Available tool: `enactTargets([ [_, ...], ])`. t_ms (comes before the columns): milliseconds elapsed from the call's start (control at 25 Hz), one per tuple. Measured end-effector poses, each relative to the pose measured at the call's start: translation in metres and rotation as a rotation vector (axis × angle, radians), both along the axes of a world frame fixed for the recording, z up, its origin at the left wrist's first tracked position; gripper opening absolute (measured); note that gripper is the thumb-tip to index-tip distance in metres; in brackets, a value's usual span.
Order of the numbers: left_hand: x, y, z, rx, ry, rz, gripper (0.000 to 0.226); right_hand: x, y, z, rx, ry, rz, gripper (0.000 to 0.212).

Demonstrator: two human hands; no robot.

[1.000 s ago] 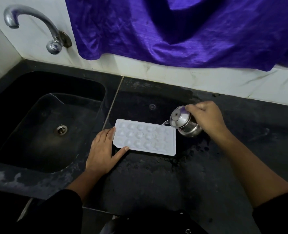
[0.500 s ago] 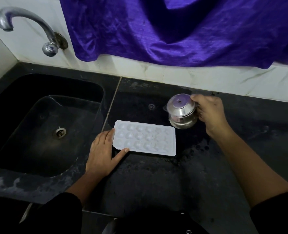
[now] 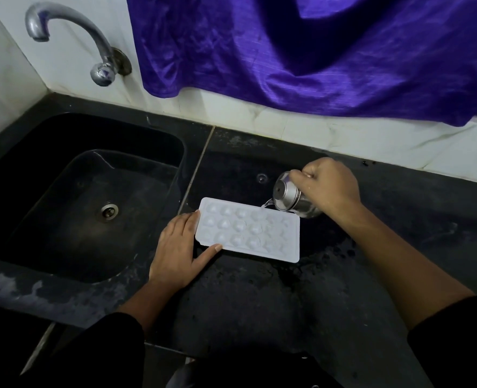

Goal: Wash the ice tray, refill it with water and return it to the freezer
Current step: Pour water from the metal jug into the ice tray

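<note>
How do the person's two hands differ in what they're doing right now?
The left hand lies flat on the counter, fingers straight against the end of the ice tray; the right hand curls round a steel pot. The left hand touches the tray; the right hand hovers beside it, tipping the pot so water trickles in. Both arms wear dark sleeves.

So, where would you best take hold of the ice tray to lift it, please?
By the flat rim at its two short ends, one hand from each side. The ice tray lies flat with open cells being filled, so an end-to-end grip should keep it level; the left hand rests at its left end.
</note>
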State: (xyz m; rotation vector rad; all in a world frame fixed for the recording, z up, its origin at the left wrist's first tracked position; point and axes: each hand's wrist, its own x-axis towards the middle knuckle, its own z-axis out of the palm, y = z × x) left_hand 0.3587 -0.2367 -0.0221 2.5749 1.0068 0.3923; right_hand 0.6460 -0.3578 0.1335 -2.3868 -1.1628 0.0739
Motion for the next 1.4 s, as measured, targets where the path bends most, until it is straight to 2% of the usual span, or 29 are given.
enactTargets([
  [120, 0.000, 0.001, -0.001, 0.000, -0.005, -0.004, 0.091, 0.015, -0.008, -0.005, 0.087, 0.183, -0.053, 0.051],
  [360, 0.000, 0.001, -0.002, 0.000, -0.001, -0.001, 0.092, 0.027, -0.036, -0.005, 0.509, 0.820, -0.204, 0.035],
  [480, 0.000, 0.001, -0.001, 0.001, 0.013, 0.002, 0.092, 0.024, -0.037, 0.003, 0.635, 1.006, -0.194, 0.041],
  [600, 0.000, 0.001, 0.000, -0.001, 0.005, 0.005, 0.092, 0.018, -0.022, 0.009, 0.602, 0.910, -0.194, 0.034],
  [680, 0.001, 0.001, 0.000, 0.000, 0.005, 0.002, 0.093, 0.014, -0.009, 0.008, 0.499, 0.724, -0.128, 0.038],
  [800, 0.001, 0.001, 0.000, 0.003, 0.010, 0.002, 0.094, 0.007, 0.008, 0.004, 0.197, 0.363, -0.013, 0.050],
  [880, 0.000, 0.000, 0.000, 0.004, 0.001, 0.007, 0.094, -0.002, 0.018, 0.005, 0.022, 0.149, 0.033, 0.050],
  [1040, 0.000, 0.000, 0.000, 0.002, -0.005, 0.006, 0.094, -0.018, 0.032, 0.011, -0.074, -0.045, 0.082, 0.053],
  [1160, 0.000, 0.000, 0.000, 0.000, -0.010, 0.007, 0.095, -0.010, 0.031, 0.011, -0.056, 0.012, 0.047, 0.050],
  [1240, 0.000, 0.000, 0.000, 0.003, -0.015, 0.005, 0.095, 0.003, 0.024, 0.009, 0.025, 0.197, 0.007, 0.048],
  [1400, 0.001, 0.000, 0.000, 0.008, -0.018, 0.003, 0.095, 0.013, 0.004, 0.010, 0.327, 0.654, -0.097, 0.036],
])
